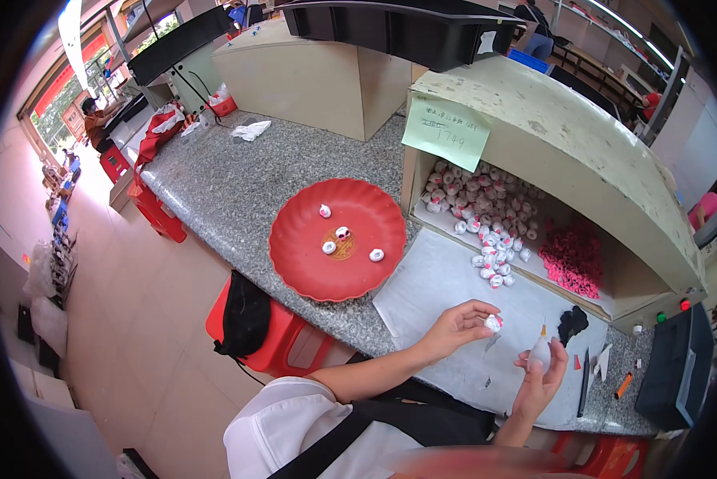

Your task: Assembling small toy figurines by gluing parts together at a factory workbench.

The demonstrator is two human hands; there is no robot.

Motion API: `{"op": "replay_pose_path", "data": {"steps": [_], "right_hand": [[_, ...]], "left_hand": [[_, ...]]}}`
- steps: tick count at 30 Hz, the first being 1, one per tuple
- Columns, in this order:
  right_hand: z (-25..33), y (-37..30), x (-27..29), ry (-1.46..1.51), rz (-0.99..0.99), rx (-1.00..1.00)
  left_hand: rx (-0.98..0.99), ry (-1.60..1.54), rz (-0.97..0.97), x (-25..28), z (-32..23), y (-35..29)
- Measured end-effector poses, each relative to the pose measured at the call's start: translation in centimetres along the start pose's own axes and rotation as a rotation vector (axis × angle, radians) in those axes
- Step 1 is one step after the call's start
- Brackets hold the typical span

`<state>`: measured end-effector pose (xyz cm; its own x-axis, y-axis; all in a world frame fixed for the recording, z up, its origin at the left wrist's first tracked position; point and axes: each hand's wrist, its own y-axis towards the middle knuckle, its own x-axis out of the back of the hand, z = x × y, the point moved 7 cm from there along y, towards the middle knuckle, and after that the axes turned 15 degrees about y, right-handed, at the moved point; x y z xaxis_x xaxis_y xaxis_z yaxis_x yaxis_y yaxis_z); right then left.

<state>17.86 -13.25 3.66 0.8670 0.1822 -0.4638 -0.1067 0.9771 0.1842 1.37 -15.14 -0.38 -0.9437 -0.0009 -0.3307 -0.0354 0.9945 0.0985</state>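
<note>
Between the fingertips of my left hand [457, 329] is a small white round piece [493, 323] with pink on it. My right hand [539, 385] grips a small translucent squeeze bottle [540, 354], its thin needle tip pointing up. The two hands are apart, both above a white paper sheet [422, 291]. Several similar small pieces lie spread in a scalloped red plate [295, 259] to the left. A large heap of white pieces [486, 195] fills the open shelf box in front, some spilling onto the paper. Beside it lies a pile of small bright pink parts [572, 259].
A cream shelf box [550, 132] with a green paper note [446, 132] stands ahead. To the right are a black cloth [572, 324], a dark pen-like tool [584, 383], an orange piece [623, 385] and a dark bin [678, 375]. A red stool [291, 335] stands left of me.
</note>
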Motion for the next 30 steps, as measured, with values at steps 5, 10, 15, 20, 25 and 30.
{"op": "replay_pose_path", "data": {"steps": [5,10,15,20,25,30], "right_hand": [[0.5,0.6,3.7,0.524,-0.049,0.095],[0.1,2.0,1.6,0.817,-0.041,0.079],[1.7,1.8,-0.2,0.270,-0.114,0.282],[2.7,0.0,-1.8,-0.148,0.068,0.550],[2.7,-1.0,-3.1,-0.231,0.227,0.585],[2.6,-1.1,-3.5,-0.236,0.293,0.595]], "left_hand": [[-0.006,-0.020,0.042,-1.1,0.4,-0.4],[-0.054,-0.011,-0.038,0.1,-0.7,0.1],[-0.034,0.014,-0.066,0.6,-0.6,0.6],[-0.041,0.033,-0.092,0.6,-0.3,0.1],[-0.037,0.019,-0.099,0.3,-0.3,-0.1],[-0.042,0.024,-0.077,0.2,-0.2,-0.1]]}}
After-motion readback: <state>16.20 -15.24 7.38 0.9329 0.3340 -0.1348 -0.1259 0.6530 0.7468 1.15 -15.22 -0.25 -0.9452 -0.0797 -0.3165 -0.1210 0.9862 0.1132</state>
